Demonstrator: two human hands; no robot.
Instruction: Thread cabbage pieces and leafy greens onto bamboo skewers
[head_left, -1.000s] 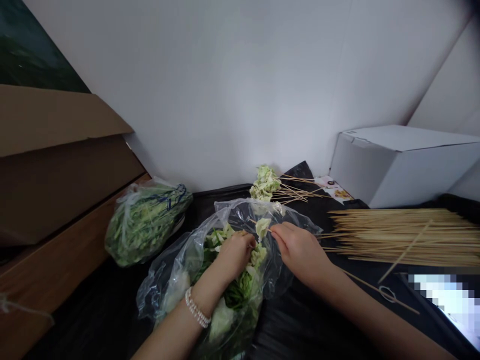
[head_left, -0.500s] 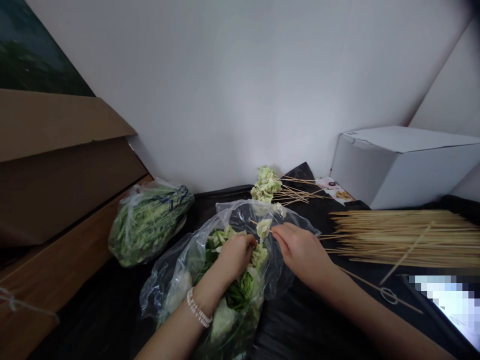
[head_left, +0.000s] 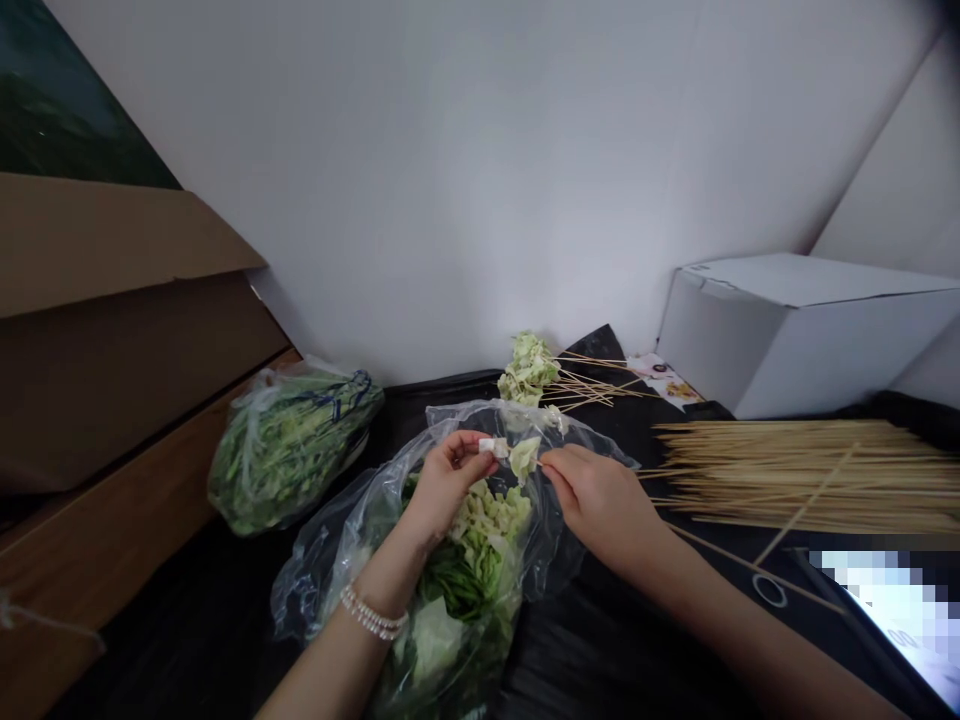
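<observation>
Leaf piece (head_left: 523,460) sits on the skewer (head_left: 541,464), just ahead of the right hand (head_left: 604,495), whose fingertips pinch the stick. Left hand (head_left: 444,485) pinches a white piece (head_left: 493,447) right beside the leaf; can't tell if the tip is in it. Open plastic bag (head_left: 304,590) of greens (head_left: 457,580) lies under both hands, film rising behind them. Beyond: leafy skewers (head_left: 529,370) by the wall (head_left: 450,200). Right: skewer bundle (head_left: 810,475), white box (head_left: 727,335) behind. Left: bagged greens (head_left: 289,450), cardboard box (head_left: 112,380).
</observation>
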